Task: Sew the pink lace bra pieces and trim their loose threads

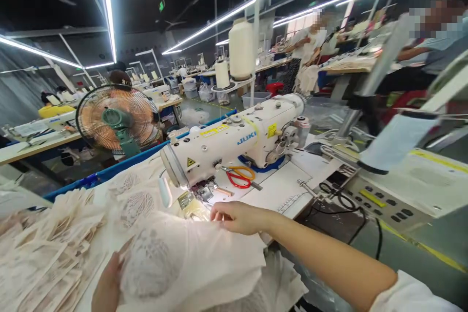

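Nearest to us, the left hand sits at the near left of the counter, against the left side of a white cloth piece with a round lace motif. Its fingers go under the cloth, and we cannot tell whether they grip it or only prop it. The cloth piece lies spread over the counter's near edge, in front of the needle. The right hand rests on the cloth's far edge, fingers curled down and pinched on it, just short of the presser foot. The two hands are well apart, one at each side of the cloth.

Left of the cloth, a loose pile of cut pieces in the same pale fabric covers the counter's left end.

At mid counter stands a white sewing machine, with its lamp lit at the needle. Red-and-yellow scissors lie on the bed beneath its arm. Toward the right edge we see a grey control panel with a black cable beside it.

Beyond the far edge are a caged fan at left and two thread cones on a stand behind the machine. Farther off, a person stands among rows of other counters.
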The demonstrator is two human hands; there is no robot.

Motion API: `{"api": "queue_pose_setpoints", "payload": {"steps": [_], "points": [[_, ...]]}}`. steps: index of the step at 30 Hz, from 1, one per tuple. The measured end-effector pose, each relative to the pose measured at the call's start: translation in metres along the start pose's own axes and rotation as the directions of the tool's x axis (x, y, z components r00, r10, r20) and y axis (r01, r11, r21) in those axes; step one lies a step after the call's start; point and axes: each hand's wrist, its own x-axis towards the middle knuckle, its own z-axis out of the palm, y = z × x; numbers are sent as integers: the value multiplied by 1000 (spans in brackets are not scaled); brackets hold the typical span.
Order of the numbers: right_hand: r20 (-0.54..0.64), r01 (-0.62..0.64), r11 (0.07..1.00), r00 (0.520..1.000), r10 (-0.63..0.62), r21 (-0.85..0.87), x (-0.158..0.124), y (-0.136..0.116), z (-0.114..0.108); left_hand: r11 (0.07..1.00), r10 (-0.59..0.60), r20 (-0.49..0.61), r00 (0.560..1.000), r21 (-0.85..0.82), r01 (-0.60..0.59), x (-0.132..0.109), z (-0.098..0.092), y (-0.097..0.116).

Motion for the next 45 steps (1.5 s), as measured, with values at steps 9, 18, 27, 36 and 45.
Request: {"api": "queue_pose_setpoints", "payload": {"steps": [9,18,27,36,45], "points": [[-117,-11,888,992,-48,-459,59,0,70,494,317,111,942,828,-264,32,-50,7],[-177,17,806,973,-150,-592,33,5,88,472,497,658,566,342,-812,-4,97,17],[-224,149,800,916,-334,-581,-29,32,91,249,409,659,632,585,-771,4,115,12],[-174,112,809,951,-255,-577,-29,26,89,166,340,604,720,715,-679,15,132,23],[-238,98,855,939,-249,-510,-22,26,92,205,324,616,718,695,-689,28,132,23]]}}
